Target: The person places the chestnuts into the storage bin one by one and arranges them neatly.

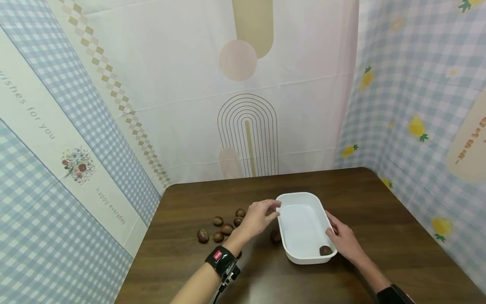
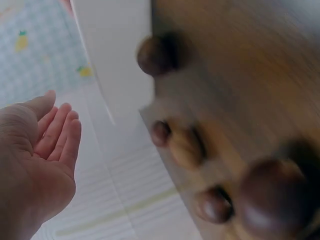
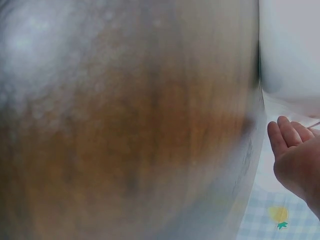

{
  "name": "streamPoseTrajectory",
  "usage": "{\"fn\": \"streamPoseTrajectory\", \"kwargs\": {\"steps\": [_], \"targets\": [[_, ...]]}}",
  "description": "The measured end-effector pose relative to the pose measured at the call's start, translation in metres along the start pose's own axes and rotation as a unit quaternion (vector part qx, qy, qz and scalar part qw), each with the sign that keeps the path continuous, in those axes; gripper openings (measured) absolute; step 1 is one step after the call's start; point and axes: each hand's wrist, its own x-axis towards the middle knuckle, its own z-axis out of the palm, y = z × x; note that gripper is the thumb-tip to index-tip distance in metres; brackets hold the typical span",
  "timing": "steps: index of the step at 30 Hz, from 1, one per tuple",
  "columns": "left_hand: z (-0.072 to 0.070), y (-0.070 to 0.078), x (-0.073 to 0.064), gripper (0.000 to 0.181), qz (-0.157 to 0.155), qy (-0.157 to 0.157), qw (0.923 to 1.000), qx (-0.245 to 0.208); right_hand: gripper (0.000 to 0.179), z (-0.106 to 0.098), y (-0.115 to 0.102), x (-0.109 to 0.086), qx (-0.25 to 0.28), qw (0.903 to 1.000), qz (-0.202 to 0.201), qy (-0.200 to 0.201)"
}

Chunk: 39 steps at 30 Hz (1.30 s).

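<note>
A white rectangular dish (image 1: 303, 228) stands on the table, with one brown chestnut (image 1: 325, 250) in its near right corner. My right hand (image 1: 343, 240) grips the dish's right side, thumb at the rim and fingers along the outer wall. At the opposite rim is my left hand (image 1: 258, 217), its thumb and fingers apart and nothing between them; whether it touches the rim I cannot tell. In the left wrist view this hand (image 2: 47, 150) has its fingers loosely extended. Another chestnut (image 1: 276, 235) lies just outside the dish's left wall, under the left hand's side.
Several chestnuts (image 1: 227, 229) lie grouped on the dark wooden table (image 1: 182, 270), left of the left forearm and partly hidden by it. Patterned cloth (image 1: 182, 126) hangs behind the table and on both sides. A black camera strap (image 1: 222, 259) circles the left wrist.
</note>
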Motion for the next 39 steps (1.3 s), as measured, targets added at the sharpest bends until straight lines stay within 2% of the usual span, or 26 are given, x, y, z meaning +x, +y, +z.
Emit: {"fn": "streamPoseTrajectory", "kwargs": {"steps": [6, 11, 17, 26, 39], "targets": [[0.002, -0.024, -0.019, 0.034, -0.025, -0.012, 0.9996, 0.007, 0.057, -0.001, 0.0, 0.0, 0.001, 0.9999, 0.009, -0.008], [0.012, -0.034, -0.03, 0.036, -0.029, -0.037, 0.9987, 0.02, 0.057, -0.001, 0.0, 0.001, -0.002, 0.9998, 0.014, -0.013], [0.022, -0.036, -0.036, 0.038, -0.039, -0.061, 0.9974, 0.001, 0.057, -0.001, 0.0, 0.002, -0.01, 0.9997, 0.018, -0.013], [0.032, -0.036, -0.042, 0.038, -0.048, -0.079, 0.9957, 0.006, 0.057, 0.0, 0.0, 0.001, -0.003, 0.9997, 0.022, -0.015], [0.039, -0.037, -0.043, 0.038, -0.05, -0.079, 0.9956, 0.0, 0.057, 0.0, 0.001, 0.001, -0.004, 0.9997, 0.02, -0.015]]}}
